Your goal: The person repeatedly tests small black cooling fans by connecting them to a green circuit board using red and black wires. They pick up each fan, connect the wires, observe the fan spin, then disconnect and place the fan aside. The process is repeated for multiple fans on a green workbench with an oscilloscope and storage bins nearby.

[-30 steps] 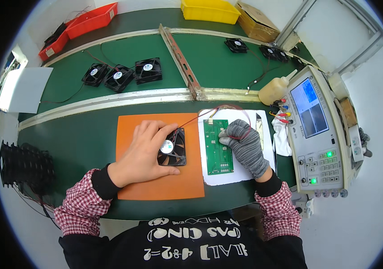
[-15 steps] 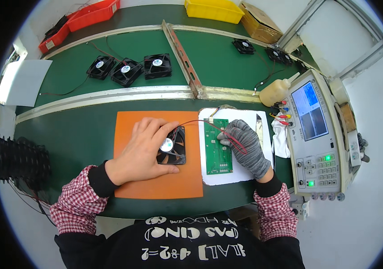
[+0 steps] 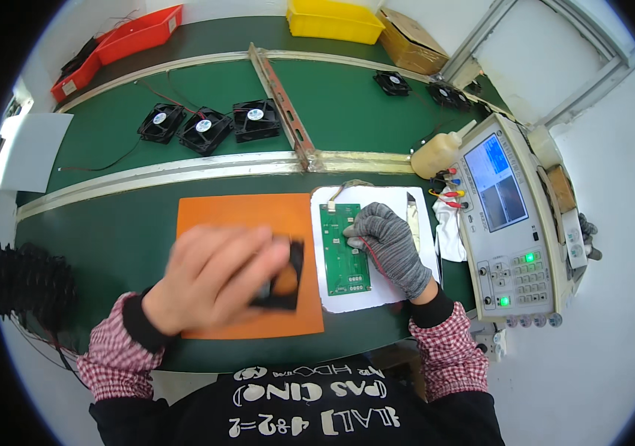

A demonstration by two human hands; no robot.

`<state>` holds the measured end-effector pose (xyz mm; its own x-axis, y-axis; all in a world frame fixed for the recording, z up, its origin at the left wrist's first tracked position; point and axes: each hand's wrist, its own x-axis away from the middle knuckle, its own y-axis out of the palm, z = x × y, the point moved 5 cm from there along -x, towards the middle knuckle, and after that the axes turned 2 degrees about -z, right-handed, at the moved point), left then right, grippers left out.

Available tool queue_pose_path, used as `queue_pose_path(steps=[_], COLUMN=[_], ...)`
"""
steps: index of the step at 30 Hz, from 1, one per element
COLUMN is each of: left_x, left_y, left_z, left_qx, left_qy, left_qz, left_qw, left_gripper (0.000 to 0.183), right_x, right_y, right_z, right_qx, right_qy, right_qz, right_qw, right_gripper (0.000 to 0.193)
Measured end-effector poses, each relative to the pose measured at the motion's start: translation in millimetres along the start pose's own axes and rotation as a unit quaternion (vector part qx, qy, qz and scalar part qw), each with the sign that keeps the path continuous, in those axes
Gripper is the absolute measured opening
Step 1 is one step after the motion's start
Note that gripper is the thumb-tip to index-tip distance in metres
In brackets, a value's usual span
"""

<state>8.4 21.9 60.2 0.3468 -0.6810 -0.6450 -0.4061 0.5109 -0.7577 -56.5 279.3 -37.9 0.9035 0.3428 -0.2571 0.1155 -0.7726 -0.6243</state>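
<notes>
Left hand (image 3: 213,279) is pretty motion-blurred, but it's wrapped around a black cooling fan (image 3: 282,276) over the orange mat (image 3: 239,215), and the fingers cover most of it. Gloved right hand (image 3: 388,241) sits curled with its fingertips on the green circuit board (image 3: 341,256) on the white sheet (image 3: 381,201); can't tell if it's pinching the thin red wire (image 3: 374,260) beneath it. Both sit on the green surface (image 3: 109,238).

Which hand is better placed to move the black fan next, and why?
Probably the left hand: it already grips the fan over the orange mat. The gloved right hand rests on the green board, apart from the fan.
</notes>
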Motion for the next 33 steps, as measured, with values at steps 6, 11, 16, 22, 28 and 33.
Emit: queue_pose_path(steps=[6,11,16,22,28,33], left_x=[5,12,-4,23,-82,-25], left_y=[-45,-33,-30,-49,64,169], left_z=[18,26,10,-2,-70,-195], left_qx=[0.771,0.967,0.943,0.092,0.066,-0.075], left_qy=[-0.157,-0.231,-0.248,-0.086,-0.081,-0.346], left_qz=[-0.081,-0.035,-0.093,0.196,0.074,-0.105], left_qw=[0.612,0.101,0.2,0.972,0.992,0.929], left_gripper=[0.04,0.041,0.041,0.046,0.071,0.104], right_x=[2,1,1,-2,7,5], right_y=[-2,2,0,1,-12,-16], right_z=[2,1,2,-10,-6,-19], right_qx=[0.014,-0.004,0.01,0.006,-0.003,-0.077], right_qy=[0.0,-0.014,-0.026,-0.037,-0.03,0.011], right_qz=[-0.003,-0.004,0.0,0.019,0.065,0.144], right_qw=[1.0,1.0,1.0,0.999,0.997,0.986], right_gripper=[0.016,0.017,0.017,0.013,0.011,0.027])
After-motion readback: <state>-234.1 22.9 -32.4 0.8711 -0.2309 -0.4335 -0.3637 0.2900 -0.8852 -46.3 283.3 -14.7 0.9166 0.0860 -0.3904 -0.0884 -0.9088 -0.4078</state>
